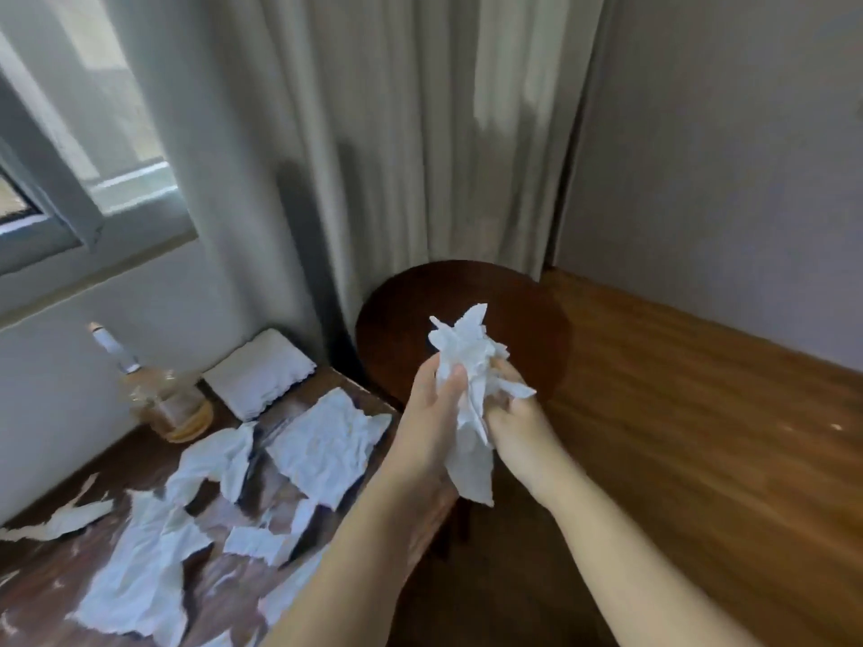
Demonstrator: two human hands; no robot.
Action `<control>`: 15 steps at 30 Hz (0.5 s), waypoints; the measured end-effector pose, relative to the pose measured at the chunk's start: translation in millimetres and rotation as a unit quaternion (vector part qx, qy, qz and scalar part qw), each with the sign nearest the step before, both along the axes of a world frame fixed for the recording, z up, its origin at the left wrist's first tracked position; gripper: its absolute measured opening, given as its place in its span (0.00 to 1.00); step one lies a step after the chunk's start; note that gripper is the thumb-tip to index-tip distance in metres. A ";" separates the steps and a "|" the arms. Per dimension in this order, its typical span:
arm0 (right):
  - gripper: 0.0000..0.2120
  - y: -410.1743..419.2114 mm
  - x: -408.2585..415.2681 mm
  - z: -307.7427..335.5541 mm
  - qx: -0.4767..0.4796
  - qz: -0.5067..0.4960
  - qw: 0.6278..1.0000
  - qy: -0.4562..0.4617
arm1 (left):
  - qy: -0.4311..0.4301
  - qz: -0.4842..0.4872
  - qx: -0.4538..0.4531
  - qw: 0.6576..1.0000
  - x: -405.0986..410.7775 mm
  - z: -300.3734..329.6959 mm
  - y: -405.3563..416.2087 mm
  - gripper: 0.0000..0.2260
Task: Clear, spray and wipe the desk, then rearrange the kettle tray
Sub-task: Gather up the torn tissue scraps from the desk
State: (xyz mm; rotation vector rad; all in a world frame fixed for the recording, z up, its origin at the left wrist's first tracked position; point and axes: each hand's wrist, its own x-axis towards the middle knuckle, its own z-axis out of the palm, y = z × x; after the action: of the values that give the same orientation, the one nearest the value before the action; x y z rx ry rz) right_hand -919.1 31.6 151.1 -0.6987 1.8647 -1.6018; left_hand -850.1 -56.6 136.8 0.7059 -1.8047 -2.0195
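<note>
Both hands hold one crumpled wad of white paper (467, 361) in mid-air, to the right of the desk. My left hand (432, 413) grips it from the left with the thumb across the front. My right hand (511, 413) clutches it from the right, fingers curled in. The dark wooden desk (327, 382) at lower left is littered with several torn white paper scraps (327, 443). A folded white cloth (260, 373) lies at the desk's far corner. A clear spray bottle (161, 394) with amber liquid stands at the desk's back edge by the wall.
A round dark wooden stool (527, 301) stands behind the hands, in front of a grey curtain (397, 133). A wooden floor (677, 413) spreads to the right. A window (70, 147) is at upper left above a white wall.
</note>
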 end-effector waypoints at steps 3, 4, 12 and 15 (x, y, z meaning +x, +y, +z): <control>0.18 37.6 -65.1 -1.7 0.033 -0.066 0.997 -0.007 | -0.003 -0.050 -0.016 0.999 -74.1 -7.9 31.7 0.13; 0.16 49.0 -86.1 -4.0 0.043 -0.090 0.995 -0.015 | -0.008 -0.062 -0.018 0.998 -97.7 -10.6 42.3 0.11; 0.16 104.5 -223.4 -36.7 0.082 -0.174 0.977 -0.095 | -0.074 -0.126 -0.004 0.989 -248.5 -48.3 88.6 0.17; 0.14 108.5 -279.9 -51.8 0.102 -0.181 0.971 -0.120 | -0.096 -0.129 0.021 0.987 -306.4 -65.3 92.6 0.16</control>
State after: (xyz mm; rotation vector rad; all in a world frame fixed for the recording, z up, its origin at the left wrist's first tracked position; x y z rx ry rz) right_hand -1199.0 140.0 99.3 -0.0708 2.0144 -1.5947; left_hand -1156.5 36.0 71.5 0.7338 -2.0608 -2.2249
